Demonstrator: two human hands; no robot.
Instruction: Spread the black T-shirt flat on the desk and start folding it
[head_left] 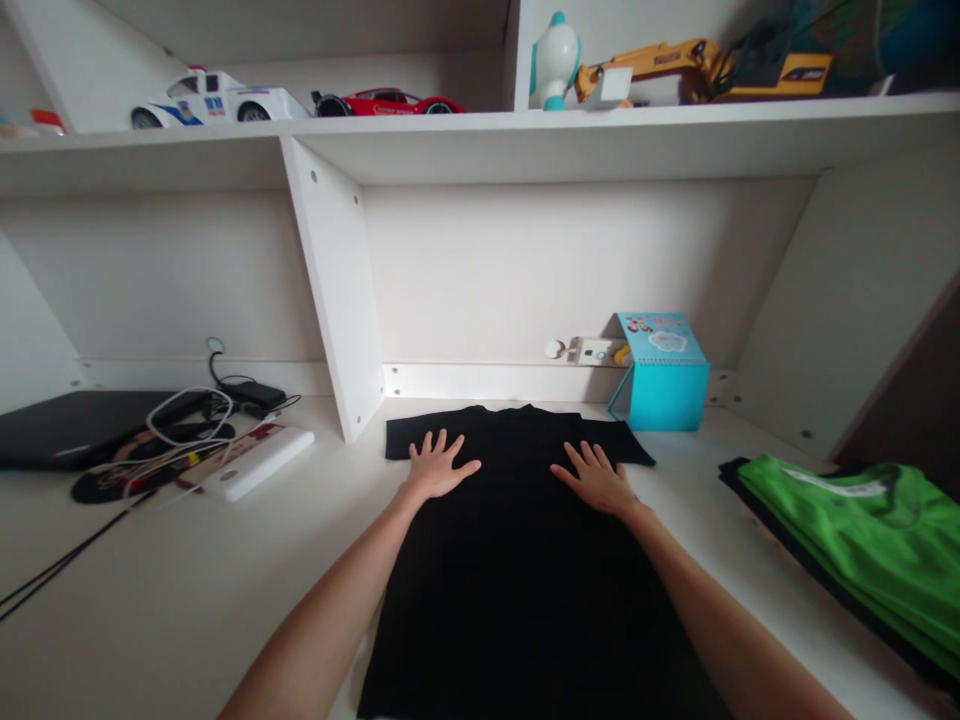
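A black T-shirt (517,560) lies spread flat on the white desk (172,580), its collar toward the back wall and both short sleeves out to the sides. My left hand (437,466) rests palm down on the shirt's left shoulder area, fingers spread. My right hand (598,478) lies flat on the right shoulder area, fingers apart too. Neither hand holds anything.
A folded green shirt (862,545) lies on a dark garment at the right. A blue box (661,372) stands behind the shirt. A black laptop (67,425), cables and a white power bank (259,460) lie at the left. Toy cars (217,98) and a yellow excavator (705,68) stand on the shelf above.
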